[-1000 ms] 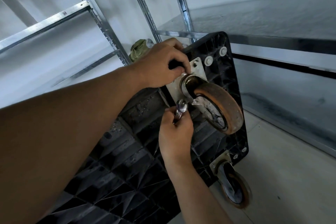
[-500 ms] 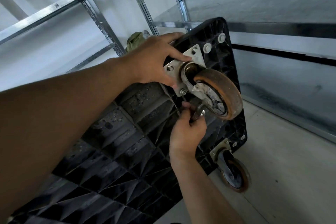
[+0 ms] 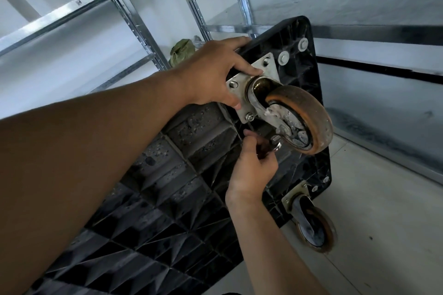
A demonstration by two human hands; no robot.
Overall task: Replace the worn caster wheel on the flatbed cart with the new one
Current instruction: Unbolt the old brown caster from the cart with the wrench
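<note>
While the flatbed cart stands tipped up with its ribbed black underside toward the camera, the right hand pinches a small wrench just below the mounting plate (its ring end is beside a bolt head). The left hand lies on the plate with fingers stretched, gripping nothing. The worn caster wheel sits bolted near the cart's upper corner. Bare floor opens to the right; metal shelving stands close behind.
</note>
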